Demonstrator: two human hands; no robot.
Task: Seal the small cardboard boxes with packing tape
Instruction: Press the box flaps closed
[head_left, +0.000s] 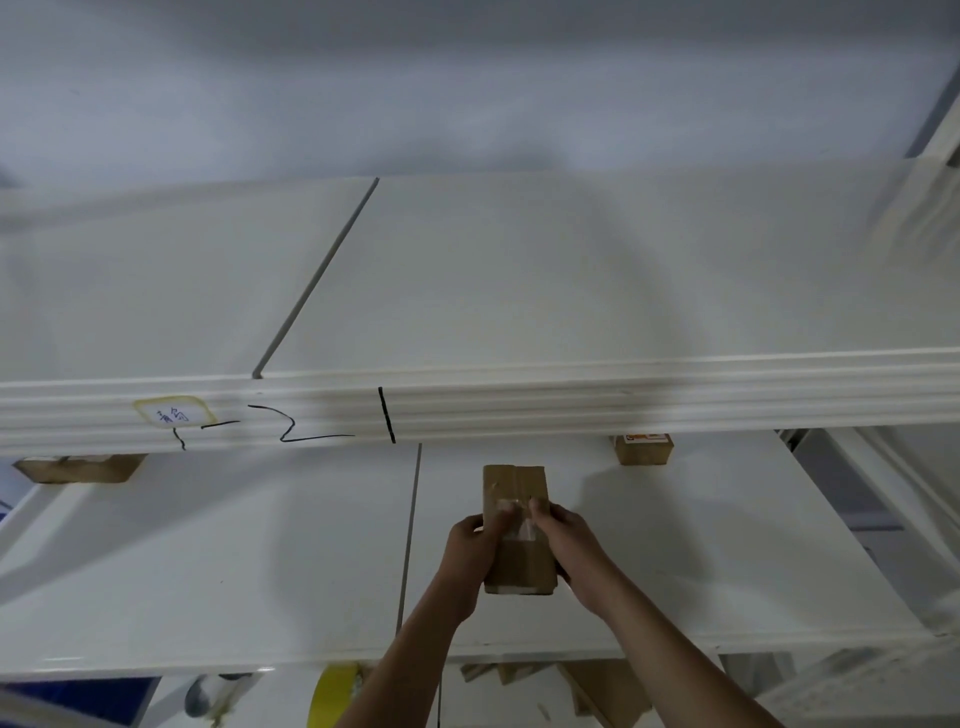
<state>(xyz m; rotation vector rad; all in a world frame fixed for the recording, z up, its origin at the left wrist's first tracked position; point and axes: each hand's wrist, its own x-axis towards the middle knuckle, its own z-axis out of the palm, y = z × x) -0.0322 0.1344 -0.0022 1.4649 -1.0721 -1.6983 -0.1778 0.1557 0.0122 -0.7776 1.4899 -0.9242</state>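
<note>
1. Two bare forearms rise from the lower frame edge; no sleeves, gloves, watch or rings show.
2. Left hand (475, 540) and right hand (569, 535): uncovered, short nails.

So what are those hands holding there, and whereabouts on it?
A small brown cardboard box lying on the white shelf. The left hand grips its left edge, the right hand its right edge, fingertips on the clear tape on top.
</note>
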